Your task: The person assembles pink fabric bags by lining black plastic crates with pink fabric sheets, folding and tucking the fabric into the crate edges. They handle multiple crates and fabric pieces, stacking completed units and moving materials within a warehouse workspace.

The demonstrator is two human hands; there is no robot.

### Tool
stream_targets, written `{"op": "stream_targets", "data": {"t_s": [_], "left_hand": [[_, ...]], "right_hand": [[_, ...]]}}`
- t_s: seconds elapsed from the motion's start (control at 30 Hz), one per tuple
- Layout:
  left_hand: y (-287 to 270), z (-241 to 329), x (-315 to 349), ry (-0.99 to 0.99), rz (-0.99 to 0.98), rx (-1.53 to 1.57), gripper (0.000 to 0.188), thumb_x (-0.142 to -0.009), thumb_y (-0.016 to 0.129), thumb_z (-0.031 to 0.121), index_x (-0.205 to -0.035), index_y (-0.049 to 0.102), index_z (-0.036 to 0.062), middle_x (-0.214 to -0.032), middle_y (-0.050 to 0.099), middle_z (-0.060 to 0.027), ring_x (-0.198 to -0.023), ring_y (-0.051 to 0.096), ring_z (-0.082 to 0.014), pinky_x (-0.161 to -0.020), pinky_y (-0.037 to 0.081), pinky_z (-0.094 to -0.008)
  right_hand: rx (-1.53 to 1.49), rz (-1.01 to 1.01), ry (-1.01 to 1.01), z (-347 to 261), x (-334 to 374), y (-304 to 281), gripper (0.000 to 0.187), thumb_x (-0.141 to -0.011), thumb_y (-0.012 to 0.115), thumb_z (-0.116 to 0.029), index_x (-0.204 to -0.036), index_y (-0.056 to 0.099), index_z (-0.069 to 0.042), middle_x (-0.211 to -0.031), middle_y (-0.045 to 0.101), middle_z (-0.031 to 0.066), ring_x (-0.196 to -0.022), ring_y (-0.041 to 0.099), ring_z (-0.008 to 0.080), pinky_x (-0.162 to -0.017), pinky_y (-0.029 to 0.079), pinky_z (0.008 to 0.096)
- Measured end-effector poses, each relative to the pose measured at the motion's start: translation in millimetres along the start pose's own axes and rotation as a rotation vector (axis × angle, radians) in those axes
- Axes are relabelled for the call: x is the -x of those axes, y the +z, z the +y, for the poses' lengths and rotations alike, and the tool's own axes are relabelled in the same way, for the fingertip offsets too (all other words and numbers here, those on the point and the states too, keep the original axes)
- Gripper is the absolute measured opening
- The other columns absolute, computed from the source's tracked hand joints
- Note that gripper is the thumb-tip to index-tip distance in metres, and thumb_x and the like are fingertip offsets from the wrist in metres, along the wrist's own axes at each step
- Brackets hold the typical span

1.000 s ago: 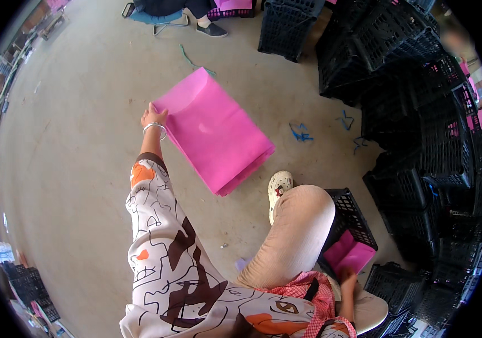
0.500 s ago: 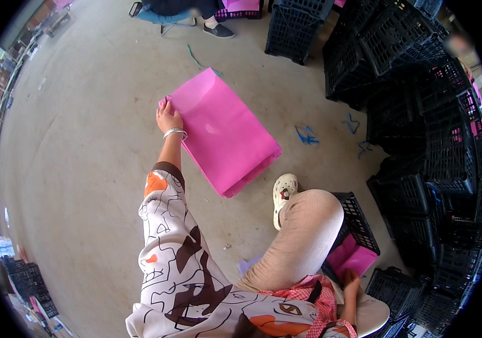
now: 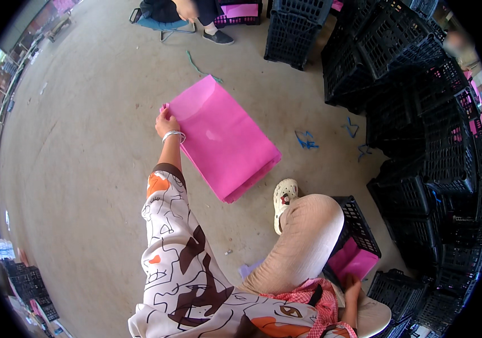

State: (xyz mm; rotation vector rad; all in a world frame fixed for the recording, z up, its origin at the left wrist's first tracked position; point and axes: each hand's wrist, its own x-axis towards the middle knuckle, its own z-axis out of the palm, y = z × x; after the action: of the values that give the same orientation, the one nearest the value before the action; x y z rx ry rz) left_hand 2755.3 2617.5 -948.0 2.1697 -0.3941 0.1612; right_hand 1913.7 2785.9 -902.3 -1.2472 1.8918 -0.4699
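Observation:
A stack of folded pink sheets (image 3: 227, 141) lies tilted on the floor ahead of me, its layers showing along the near edge. My left hand (image 3: 166, 123) reaches out to its far left corner and pinches the edge, fingers curled and closed. Beside my bent knee stands a black plastic crate (image 3: 359, 217) lined with a pink sheet (image 3: 355, 260). Down at that lining's near edge is my right hand (image 3: 352, 288), its fingertips against the pink material. Those fingers are partly hidden, so their grip is unclear.
Stacked black crates (image 3: 404, 50) line the right side. Blue strap scraps (image 3: 307, 141) and a green string (image 3: 195, 63) lie on the concrete floor (image 3: 94, 124). Another person's shoe (image 3: 218, 38) and folding stool (image 3: 165, 24) are at the top. My clog (image 3: 284, 197) is near the sheets.
My left fingers have curled more tightly around the corner of the pink sheets. The right hand stays at the crate. Another person's hand has come into view at the top.

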Motion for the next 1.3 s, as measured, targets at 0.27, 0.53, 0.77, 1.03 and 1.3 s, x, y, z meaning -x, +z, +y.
{"op": "stream_targets", "data": {"t_s": [0.27, 0.53, 0.77, 1.03, 1.3], "left_hand": [[5.2, -10.5, -16.4, -0.143, 0.014, 0.058, 0.033, -0.074, 0.059, 0.007, -0.104, 0.069, 0.013, -0.107, 0.063, -0.0131, -0.099, 0.062, -0.0263, -0.088, 0.049, -0.0357], [-7.1, 13.4, -16.2, -0.264, -0.04, -0.045, 0.019, -0.075, 0.062, 0.014, -0.093, 0.07, 0.0143, -0.101, 0.064, -0.0097, -0.091, 0.063, -0.0237, -0.08, 0.051, -0.0345], [-21.4, -1.5, -24.1, 0.264, 0.286, -0.221, 0.007, -0.076, 0.059, 0.009, -0.081, 0.064, 0.0064, -0.1, 0.064, -0.012, -0.096, 0.059, -0.0273, -0.082, 0.048, -0.0389], [16.4, 33.0, 11.1, -0.044, -0.07, 0.164, 0.017, -0.087, 0.059, 0.016, -0.098, 0.061, 0.0022, -0.089, 0.066, -0.0133, -0.083, 0.064, -0.0278, -0.078, 0.048, -0.037], [2.9, 113.9, 42.8, 0.156, -0.367, 0.369, 0.023, -0.092, 0.054, 0.015, -0.106, 0.064, 0.0003, -0.086, 0.069, -0.0121, -0.073, 0.062, -0.0164, -0.066, 0.047, -0.0288]], "right_hand": [[-0.013, -0.028, 0.072, -6.3, -0.7, -0.1, 0.02, -0.091, 0.054, -0.017, -0.086, 0.063, 0.0, -0.073, 0.056, -0.0025, -0.062, 0.048, 0.0087, -0.054, 0.039, 0.0246], [-0.101, -0.037, 0.066, 15.3, -1.6, 0.3, 0.019, -0.092, 0.051, -0.016, -0.085, 0.061, -0.001, -0.07, 0.055, -0.0027, -0.06, 0.047, 0.0075, -0.053, 0.038, 0.0235], [0.076, 0.05, -0.01, 6.7, -1.1, 1.6, 0.021, -0.088, 0.054, -0.015, -0.074, 0.058, 0.001, -0.066, 0.053, -0.0012, -0.06, 0.047, 0.0098, -0.053, 0.038, 0.028], [0.105, 0.062, 0.042, -6.8, 11.7, -7.4, 0.017, -0.085, 0.057, -0.012, -0.074, 0.06, 0.001, -0.063, 0.055, -0.0005, -0.055, 0.046, 0.0108, -0.05, 0.037, 0.0303], [-0.138, 0.084, 0.011, 7.7, 2.8, 0.2, 0.018, -0.087, 0.058, -0.012, -0.081, 0.064, 0.003, -0.063, 0.058, 0.0014, -0.056, 0.051, 0.0091, -0.05, 0.04, 0.0278]]}}
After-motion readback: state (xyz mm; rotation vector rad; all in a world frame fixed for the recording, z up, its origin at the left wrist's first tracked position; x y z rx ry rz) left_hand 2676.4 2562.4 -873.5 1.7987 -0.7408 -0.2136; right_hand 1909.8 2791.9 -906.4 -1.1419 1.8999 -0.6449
